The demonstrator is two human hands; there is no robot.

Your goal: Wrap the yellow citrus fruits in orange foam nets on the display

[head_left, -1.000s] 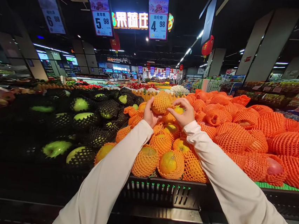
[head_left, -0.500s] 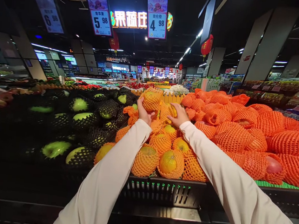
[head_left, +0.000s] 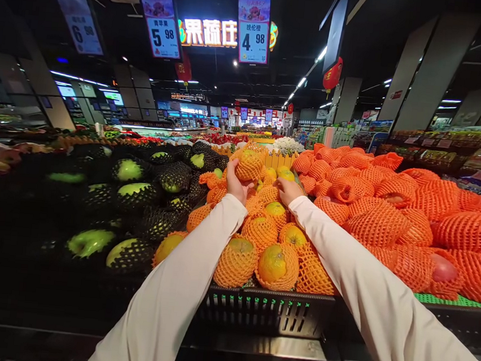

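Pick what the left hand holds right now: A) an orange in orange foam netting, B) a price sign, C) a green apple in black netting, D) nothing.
A: the left hand grips a netted orange lifted above the orange pile, while the right hand rests on the pile beside it.

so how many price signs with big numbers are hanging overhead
3: the 6.98 sign far left, the 5.98 sign beside it, and the 4.98 sign centre. Smaller distant signs may be hidden.

Netted orange in left hand now lower; right hand withdrawn.
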